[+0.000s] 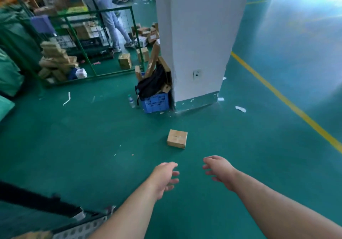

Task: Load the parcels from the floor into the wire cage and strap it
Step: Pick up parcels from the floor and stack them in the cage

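Both hands reach forward over the green floor (pixel 74 146), and neither touches anything. The left hand (pixel 164 175) has an open grip, its fingers loosely spread and slightly bent. The right hand (pixel 220 172) is the same, fingers relaxed and apart, holding nothing. One parcel (pixel 177 138) lies flat on the floor just ahead of the hands, between them and the pillar (pixel 199 35), clear of both. The cage (pixel 83 40) stands far left, green-framed, with a pile of parcels in it too blurred to count. Two boxes (pixel 125 61) show through its frame. At the pillar's foot stands one blue crate (pixel 156 102) holding a black bag (pixel 151 85), with one bottle (pixel 131 100) just beside it.
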A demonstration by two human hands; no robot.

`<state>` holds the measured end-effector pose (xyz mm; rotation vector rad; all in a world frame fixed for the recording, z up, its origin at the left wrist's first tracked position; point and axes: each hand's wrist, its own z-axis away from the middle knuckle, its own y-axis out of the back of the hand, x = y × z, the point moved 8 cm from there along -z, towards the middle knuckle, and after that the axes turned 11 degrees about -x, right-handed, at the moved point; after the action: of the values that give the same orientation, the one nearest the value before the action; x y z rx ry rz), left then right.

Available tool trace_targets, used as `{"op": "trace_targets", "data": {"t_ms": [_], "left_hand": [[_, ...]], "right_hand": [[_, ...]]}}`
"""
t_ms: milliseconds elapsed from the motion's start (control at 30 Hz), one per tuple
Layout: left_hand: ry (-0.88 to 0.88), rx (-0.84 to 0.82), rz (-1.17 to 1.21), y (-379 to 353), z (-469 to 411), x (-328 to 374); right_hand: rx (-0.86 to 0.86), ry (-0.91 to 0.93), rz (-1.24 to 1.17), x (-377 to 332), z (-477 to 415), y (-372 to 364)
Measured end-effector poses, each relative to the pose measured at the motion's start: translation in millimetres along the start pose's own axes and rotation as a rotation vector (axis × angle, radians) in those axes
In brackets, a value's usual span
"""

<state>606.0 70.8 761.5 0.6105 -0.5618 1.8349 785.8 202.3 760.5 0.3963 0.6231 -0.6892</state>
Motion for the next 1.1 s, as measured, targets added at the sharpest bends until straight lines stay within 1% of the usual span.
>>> {"op": "trace_targets", "data": {"t_ms": [200,333,467,533,567,767,867,1000,1100], "left_hand": [[0.027,0.088,-0.021,47.7,-52.5,55.3],[0.053,0.11,-0.064,84.5,-115.0,96.0],[0.075,0.072,-0.127,99.6,-190.9,153.2],[0.113,-0.008,-0.184,98.2,-234.4,191.5],[0.114,-0.02,-0.197,96.3,-236.9,195.5],[0.038,-0.077,-0.218,82.3,-303.4,297.1],[0.048,-0.109,-0.204,73.2,-332.5,320.9],[0.068,-0.077,-0.214,69.7,-366.1,344.8],[0.101,-0.041,-0.208,72.2,-385.3,351.8]], "right_hand": [[-0.028,-0.031,-0.023,-48.6,-71.2,13.8],[-0.061,-0.039,-0.052,-83.6,-123.8,10.4],[0.008,-0.066,-0.097,-119.7,-170.6,35.3],[0.093,-0.092,-0.142,-142.4,-192.3,59.4],[0.091,-0.102,-0.155,-141.4,-188.8,60.6],[0.191,-0.118,-0.227,-185.5,-225.2,106.9],[0.199,-0.122,-0.242,-202.8,-248.6,126.1],[0.197,-0.122,-0.221,-225.0,-289.6,159.1],[0.152,-0.145,-0.166,-234.8,-328.4,179.0]]}}
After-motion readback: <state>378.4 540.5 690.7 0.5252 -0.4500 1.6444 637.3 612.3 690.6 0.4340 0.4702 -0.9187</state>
